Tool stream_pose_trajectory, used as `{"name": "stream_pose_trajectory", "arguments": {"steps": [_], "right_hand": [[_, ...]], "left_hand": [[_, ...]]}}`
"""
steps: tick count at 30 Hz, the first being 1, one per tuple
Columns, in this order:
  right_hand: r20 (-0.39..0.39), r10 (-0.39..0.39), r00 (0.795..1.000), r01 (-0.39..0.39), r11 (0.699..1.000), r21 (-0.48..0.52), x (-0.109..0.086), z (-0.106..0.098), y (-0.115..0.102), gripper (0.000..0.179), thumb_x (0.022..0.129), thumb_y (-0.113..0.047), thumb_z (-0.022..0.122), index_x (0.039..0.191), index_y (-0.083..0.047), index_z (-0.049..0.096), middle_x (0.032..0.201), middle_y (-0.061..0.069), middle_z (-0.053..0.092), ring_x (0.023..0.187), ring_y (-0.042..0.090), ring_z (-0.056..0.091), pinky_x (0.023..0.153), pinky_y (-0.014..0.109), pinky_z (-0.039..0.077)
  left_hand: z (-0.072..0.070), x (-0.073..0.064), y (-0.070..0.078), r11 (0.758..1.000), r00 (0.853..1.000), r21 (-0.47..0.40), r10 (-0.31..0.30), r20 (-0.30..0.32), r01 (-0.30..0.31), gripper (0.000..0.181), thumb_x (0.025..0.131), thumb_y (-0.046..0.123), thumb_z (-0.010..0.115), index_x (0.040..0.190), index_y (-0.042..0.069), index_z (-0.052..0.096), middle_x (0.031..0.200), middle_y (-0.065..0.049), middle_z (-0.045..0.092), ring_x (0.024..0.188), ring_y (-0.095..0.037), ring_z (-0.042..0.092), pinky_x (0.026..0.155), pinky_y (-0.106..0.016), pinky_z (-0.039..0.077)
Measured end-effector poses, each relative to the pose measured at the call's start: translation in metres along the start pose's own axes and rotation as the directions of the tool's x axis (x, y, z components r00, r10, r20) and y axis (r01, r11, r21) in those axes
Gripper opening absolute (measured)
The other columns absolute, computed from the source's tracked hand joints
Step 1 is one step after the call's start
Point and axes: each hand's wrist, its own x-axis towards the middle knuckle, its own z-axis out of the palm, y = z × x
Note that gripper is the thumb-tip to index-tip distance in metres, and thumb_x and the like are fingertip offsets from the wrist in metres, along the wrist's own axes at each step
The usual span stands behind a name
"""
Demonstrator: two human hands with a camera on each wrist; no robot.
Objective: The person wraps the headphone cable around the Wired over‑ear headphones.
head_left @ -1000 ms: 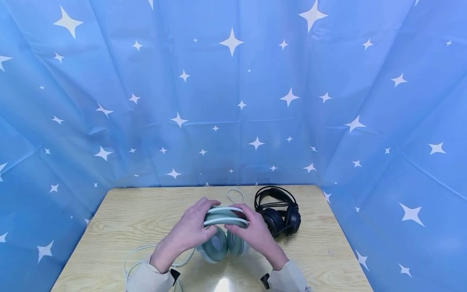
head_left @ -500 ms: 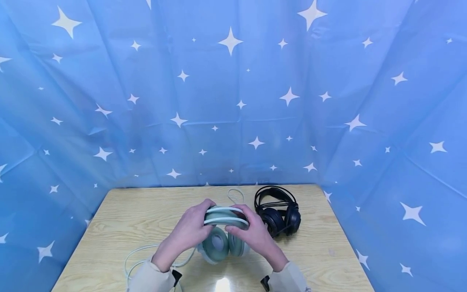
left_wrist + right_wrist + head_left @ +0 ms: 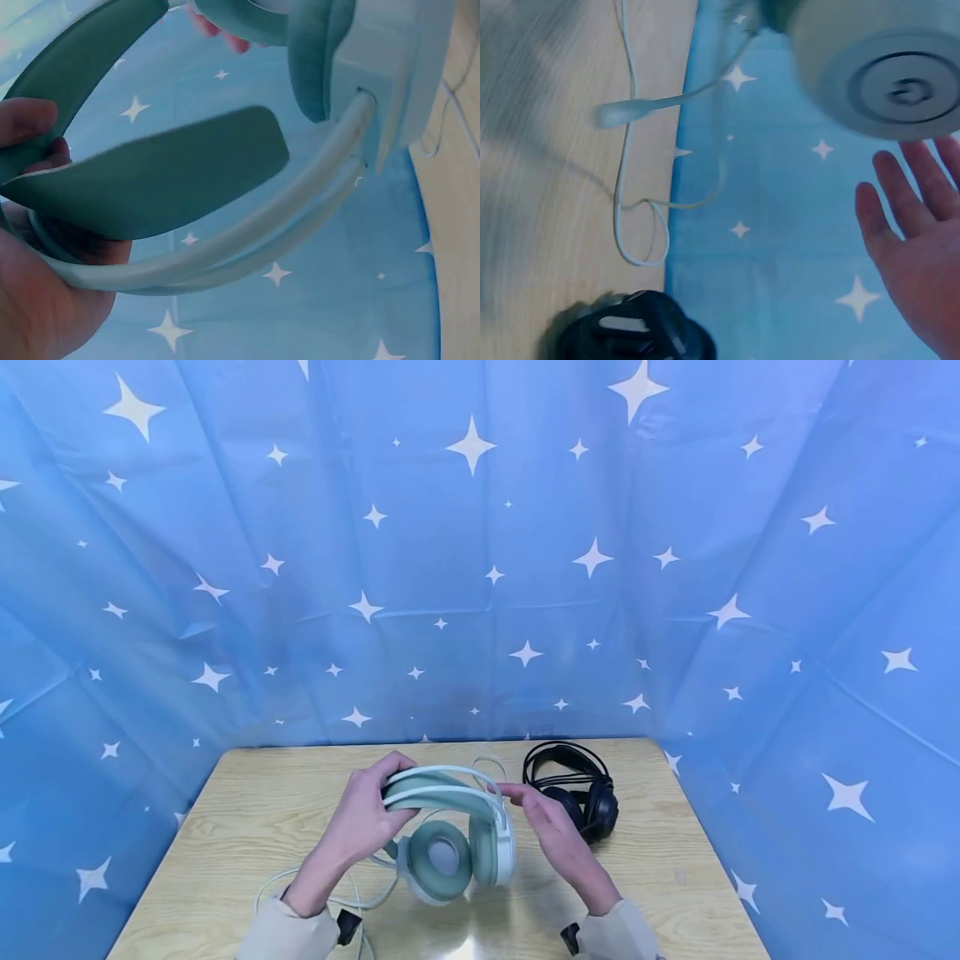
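Pale green and white headphones (image 3: 442, 806) are held up over the table, ear cups hanging toward the camera. My left hand (image 3: 352, 818) grips the left part of the headband, thumb below and fingers over the top. In the left wrist view, its fingers wrap the double white bands (image 3: 225, 266) and the soft green inner strap (image 3: 172, 172). My right hand (image 3: 555, 835) is beside the right ear cup (image 3: 492, 852), fingers extended. The right wrist view has those fingers straight and spread, right at the edge of the cup's round outer face (image 3: 907, 86).
Black headphones (image 3: 602, 810) lie at the right of the wooden table (image 3: 675, 893). A pale cable (image 3: 262, 889) loops at the left front, and another loop lies behind. A thin stalk with a thicker pale tip (image 3: 621, 112) sticks out from the green headphones. A star-patterned blue curtain (image 3: 420, 552) surrounds the table.
My right hand has let go of the headband and moved right and down. My left hand has shifted left with the headphones, and the headband now shows wider and tilted.
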Motion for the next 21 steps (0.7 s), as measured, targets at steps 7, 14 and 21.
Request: {"name": "stream_pose_trajectory", "arguments": {"steps": [7,14,21], "right_hand": [[0.035,0.163,0.986,-0.165,0.981,0.099,-0.005,-0.004,0.01,0.063,0.115,-0.028,0.008,0.141,-0.005,0.06,0.139,0.011,0.064,0.131,0.033,0.058,0.112,0.053,0.04],[0.179,0.254,0.95,-0.285,0.943,0.173,-0.005,-0.005,0.022,0.08,0.111,-0.047,0.0,0.145,0.002,0.054,0.144,0.018,0.059,0.136,0.037,0.054,0.116,0.044,0.035],[0.175,0.31,0.935,-0.338,0.926,0.167,-0.006,-0.007,0.032,0.084,0.11,-0.051,0.0,0.143,0.003,0.056,0.145,0.018,0.059,0.138,0.04,0.05,0.118,0.05,0.031]], "left_hand": [[-0.015,-0.002,0.004,0.994,0.998,-0.113,-0.013,-0.057,0.007,0.03,0.082,-0.008,0.073,0.106,0.009,0.068,0.082,0.003,0.06,0.07,-0.013,0.053,0.067,-0.029,0.045],[-0.027,-0.002,0.0,0.961,0.999,-0.278,-0.004,-0.054,-0.011,0.023,0.09,-0.007,0.069,0.111,0.003,0.066,0.087,0.001,0.061,0.072,-0.016,0.053,0.069,-0.03,0.044],[-0.038,-0.003,-0.008,0.888,0.994,-0.448,0.07,-0.087,-0.102,0.029,0.087,-0.016,0.057,0.109,0.003,0.065,0.071,0.0,0.051,0.056,-0.018,0.043,0.051,-0.033,0.038]]}}
